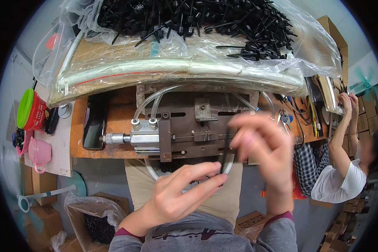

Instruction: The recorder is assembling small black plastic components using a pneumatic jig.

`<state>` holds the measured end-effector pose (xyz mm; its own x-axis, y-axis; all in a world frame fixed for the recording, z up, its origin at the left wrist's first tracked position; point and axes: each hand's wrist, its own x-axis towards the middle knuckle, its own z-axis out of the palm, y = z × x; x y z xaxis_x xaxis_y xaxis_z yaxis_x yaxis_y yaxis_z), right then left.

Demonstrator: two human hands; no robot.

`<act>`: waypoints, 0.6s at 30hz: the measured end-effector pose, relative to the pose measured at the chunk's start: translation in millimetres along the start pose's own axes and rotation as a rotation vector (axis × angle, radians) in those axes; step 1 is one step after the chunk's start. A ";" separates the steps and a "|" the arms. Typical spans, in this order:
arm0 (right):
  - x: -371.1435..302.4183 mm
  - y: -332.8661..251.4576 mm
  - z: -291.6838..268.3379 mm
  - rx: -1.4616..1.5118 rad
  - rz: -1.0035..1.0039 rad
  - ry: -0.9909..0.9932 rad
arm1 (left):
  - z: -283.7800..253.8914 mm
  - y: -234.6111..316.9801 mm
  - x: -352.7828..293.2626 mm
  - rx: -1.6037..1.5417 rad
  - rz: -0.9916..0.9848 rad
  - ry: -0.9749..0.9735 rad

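In front of my lap, my left hand (172, 192) pinches the lower end of a thin black plastic stick (226, 149) between thumb and fingers. The stick stands nearly upright. Beside its upper end is my right hand (264, 151), its fingers bent and blurred by motion, so whether they touch the stick is unclear. Just beyond the hands lies a dark metal fixture (178, 111) with a small block (203, 110) on it. A silver air cylinder (145, 137) with clear hoses is mounted at its left side.
A plastic-lined tray (180, 67) above the fixture holds a heap of black stemmed parts (264, 35). A dark phone-like slab (94, 124) lies left; pink cup (40, 150) and red tub (37, 115) stand farther left. An open box (82, 218) sits below. A co-worker (340, 176) sits right.
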<state>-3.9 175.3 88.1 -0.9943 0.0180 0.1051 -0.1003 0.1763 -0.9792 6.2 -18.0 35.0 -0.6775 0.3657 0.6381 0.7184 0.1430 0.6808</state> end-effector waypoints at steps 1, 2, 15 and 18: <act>16.2 -6.4 -10.4 -0.177 -0.160 0.153 | -0.4 -0.3 -0.9 0.038 -0.035 -0.023; 35.8 -8.5 -22.4 -0.343 -0.318 0.299 | -0.1 -3.8 -3.1 0.122 -0.035 -0.048; 179.3 -13.1 -77.9 -1.522 -0.359 -0.217 | 27.7 -29.3 -12.6 0.516 -0.011 -0.207; 189.4 -16.3 -58.6 -1.595 -0.214 -0.250 | 27.4 -30.3 -9.2 0.509 -0.005 -0.212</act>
<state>-188.5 233.5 134.1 -0.9647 -0.2623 0.0231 -0.2504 0.9409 0.2281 -5.0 -0.4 -1.3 -0.6724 0.5336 0.5130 0.7364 0.5524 0.3906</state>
